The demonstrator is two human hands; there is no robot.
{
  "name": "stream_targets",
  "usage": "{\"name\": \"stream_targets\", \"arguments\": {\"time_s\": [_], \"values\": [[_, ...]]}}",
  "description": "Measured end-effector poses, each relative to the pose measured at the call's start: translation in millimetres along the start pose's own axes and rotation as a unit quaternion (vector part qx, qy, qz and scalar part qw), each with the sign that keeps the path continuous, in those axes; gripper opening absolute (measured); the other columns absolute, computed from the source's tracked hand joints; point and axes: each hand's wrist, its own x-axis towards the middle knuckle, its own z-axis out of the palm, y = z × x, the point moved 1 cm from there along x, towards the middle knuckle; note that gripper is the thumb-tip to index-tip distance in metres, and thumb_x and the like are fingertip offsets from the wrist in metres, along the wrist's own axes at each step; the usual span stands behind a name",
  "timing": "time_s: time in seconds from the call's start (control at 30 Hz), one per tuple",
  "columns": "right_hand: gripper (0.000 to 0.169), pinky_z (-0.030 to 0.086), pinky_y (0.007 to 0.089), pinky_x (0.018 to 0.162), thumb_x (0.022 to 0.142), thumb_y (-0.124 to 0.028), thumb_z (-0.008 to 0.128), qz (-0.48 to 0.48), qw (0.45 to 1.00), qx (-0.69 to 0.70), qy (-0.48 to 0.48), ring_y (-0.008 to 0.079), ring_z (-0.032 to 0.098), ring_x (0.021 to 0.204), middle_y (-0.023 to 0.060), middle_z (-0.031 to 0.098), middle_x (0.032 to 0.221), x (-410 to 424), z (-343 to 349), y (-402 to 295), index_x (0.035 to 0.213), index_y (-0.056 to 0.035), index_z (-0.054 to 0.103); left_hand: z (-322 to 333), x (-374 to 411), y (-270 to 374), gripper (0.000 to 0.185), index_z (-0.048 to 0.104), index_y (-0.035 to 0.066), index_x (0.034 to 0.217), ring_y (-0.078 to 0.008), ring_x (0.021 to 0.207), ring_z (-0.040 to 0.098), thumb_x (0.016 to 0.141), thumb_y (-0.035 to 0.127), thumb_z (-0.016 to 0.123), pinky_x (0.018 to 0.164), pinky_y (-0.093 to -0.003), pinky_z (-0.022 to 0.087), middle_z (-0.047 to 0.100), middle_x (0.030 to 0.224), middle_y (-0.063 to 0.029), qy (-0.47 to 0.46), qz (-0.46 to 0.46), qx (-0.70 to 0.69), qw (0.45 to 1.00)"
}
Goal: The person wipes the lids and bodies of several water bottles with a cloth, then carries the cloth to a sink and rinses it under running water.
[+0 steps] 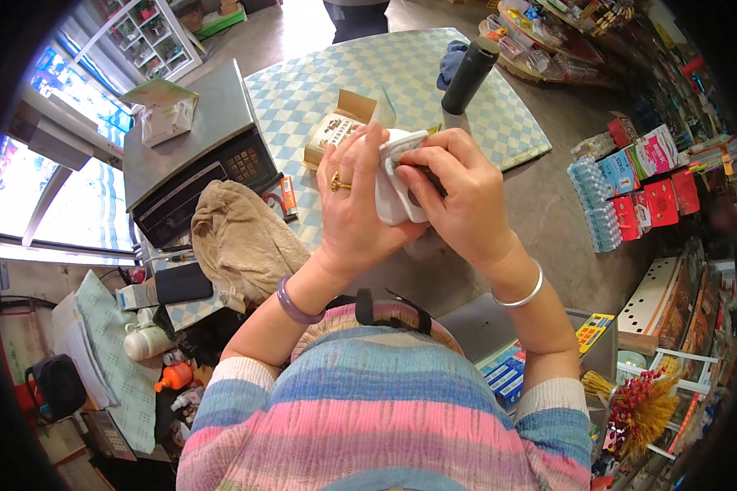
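A white plastic object (384,199), perhaps a small container with a hinged lid, is held up in front of me over the table edge. My left hand (353,202) grips it from the left side, with a gold ring on one finger. On the other side, the fingertips of my right hand (467,190) pinch at its raised part. Something dark shows beneath those fingers; what it is cannot be made out. Just beyond my left hand, an open cardboard box (319,144) with a printed panel rests on the checked tablecloth (319,70).
A black bottle (470,77) stands beside a blue cloth (449,64). At left are a microwave oven (202,159), a beige towel (239,233) and a phone-like dark slab (184,283). Packaged goods (639,178) line the right. A person's dark clothing (357,21) shows beyond the table.
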Motion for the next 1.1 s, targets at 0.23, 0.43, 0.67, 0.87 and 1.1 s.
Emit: {"name": "stream_targets", "arguments": {"time_s": [0.23, 0.43, 0.67, 0.87, 1.1], "values": [[0.017, 0.054, 0.0332, 0.073, 0.075, -0.002, 0.066, -0.073, 0.996, 0.014, -0.059, 0.027, 0.065, 0.084, 0.0084, 0.065, 0.094, 7, -4, 4, 0.092, -0.004, 0.07, 0, 1, 0, 0.11, 0.031, 0.0, 0.146, -0.031, 0.123, 0.048, 0.053, 0.025, 0.084, 0.107, -0.0472, 0.029, 0.054, 0.126, -0.0123, 0.006, -0.006, -0.029, 1.0], [0.011, 0.052, 0.0319, 0.064, 0.078, -0.003, 0.068, 0.124, 0.992, 0.029, -0.022, 0.0267, 0.064, 0.072, 0.0087, 0.063, 0.082, -16, -27, 16, 0.089, -0.0032, 0.068, -1, -3, -1, 0.113, 0.028, 0.0, 0.147, -0.0325, 0.124, 0.045, 0.054, 0.028, 0.086, 0.106, -0.0469, 0.029, 0.053, 0.126, -0.0132, 0.013, -0.007, -0.013, 1.0], [0.013, 0.05, 0.0323, 0.058, 0.075, -0.001, 0.071, -0.002, 0.999, -0.035, 0.019, 0.0238, 0.06, 0.066, 0.0076, 0.055, 0.078, -30, -20, -7, 0.087, -0.0026, 0.066, 5, -7, 4, 0.112, 0.028, 0.0, 0.147, -0.0328, 0.124, 0.045, 0.055, 0.028, 0.086, 0.106, -0.0469, 0.029, 0.052, 0.126, -0.014, 0.015, 0.007, -0.012, 1.0], [0.023, 0.051, 0.0323, 0.06, 0.072, -0.001, 0.067, 0.002, 0.992, -0.114, -0.056, 0.0224, 0.058, 0.075, 0.007, 0.051, 0.085, -39, -23, -18, 0.095, -0.0024, 0.069, 7, -5, 12, 0.11, 0.029, 0.0, 0.146, -0.0325, 0.124, 0.045, 0.054, 0.023, 0.084, 0.104, -0.0463, 0.03, 0.052, 0.127, -0.0125, 0.023, -0.003, -0.009, 1.0], [0.025, 0.047, 0.0333, 0.071, 0.079, 0.004, 0.056, 0.085, 0.972, 0.138, -0.173, 0.0273, 0.056, 0.08, 0.0131, 0.053, 0.09, -32, -43, 1, 0.1, -0.0021, 0.069, 6, -6, 13, 0.114, 0.029, 0.0, 0.147, -0.0318, 0.123, 0.045, 0.05, 0.022, 0.084, 0.105, -0.0457, 0.029, 0.053, 0.127, -0.012, -0.006, 0.01, -0.018, 1.0]]}}
